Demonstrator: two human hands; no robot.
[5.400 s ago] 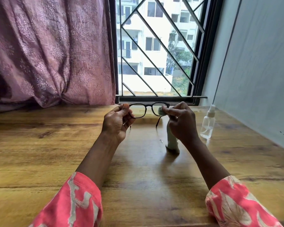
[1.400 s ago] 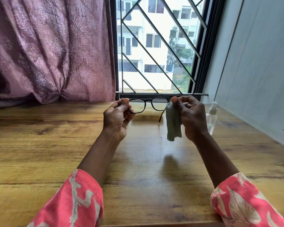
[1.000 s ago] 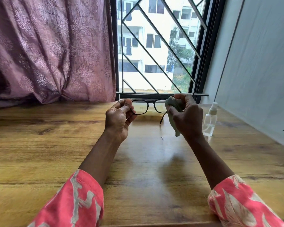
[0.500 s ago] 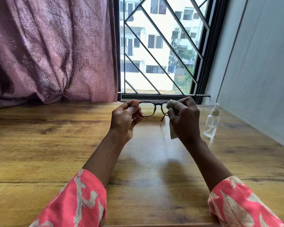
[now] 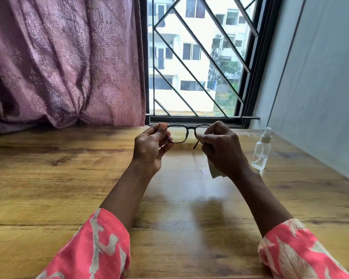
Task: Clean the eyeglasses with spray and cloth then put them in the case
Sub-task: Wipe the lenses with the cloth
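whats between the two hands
In the head view, the glasses span the gap between the left hand and right hand, held above the table.

Wooden table [image 5: 69, 178] with upright spray bottle [image 5: 262, 152], perhaps half-full.

I sit at a wooden tabletop [image 5: 48, 178] with a warm, knotted grain, and its polished surface reflects pale daylight in front of me. Straight ahead a window [image 5: 193, 57] in a black frame, crossed by a grille of diagonal bars [image 5: 191, 43], looks out on a white apartment block [image 5: 189, 31] and some green trees [image 5: 224, 65]. A mauve patterned curtain [image 5: 65, 61] hangs bunched to the left of the window, its hem resting on the tabletop, and a plain pale grey wall [image 5: 320, 77] runs along my right.
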